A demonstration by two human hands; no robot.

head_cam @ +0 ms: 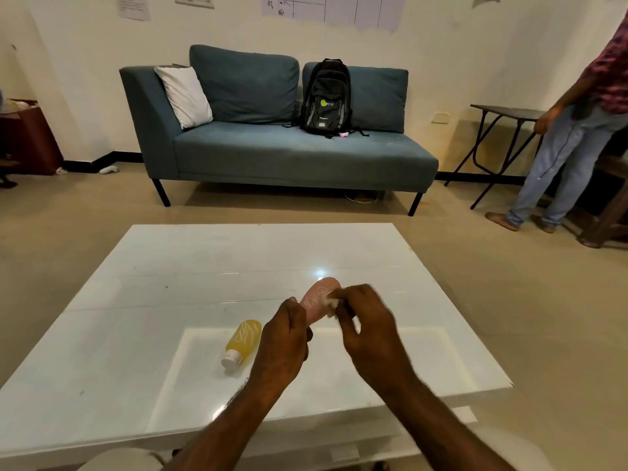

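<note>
Yellow bottle [243, 341] lies on its side on the table [170, 300], just left of the hands, not touching them. Left hand [283, 338] grips the pink bottle [317, 297], raised above the table. Right hand [368, 324] pinches a white wad [331, 297] against it.

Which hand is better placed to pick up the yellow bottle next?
Left hand: yellow bottle lies just beside it, though it grips the pink bottle. Right hand is farther, pinching a white wad.

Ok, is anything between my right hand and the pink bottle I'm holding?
Only a small white wad, pinched by the right hand against the pink bottle, which the left hand grips lower down. Nothing else visible.
</note>
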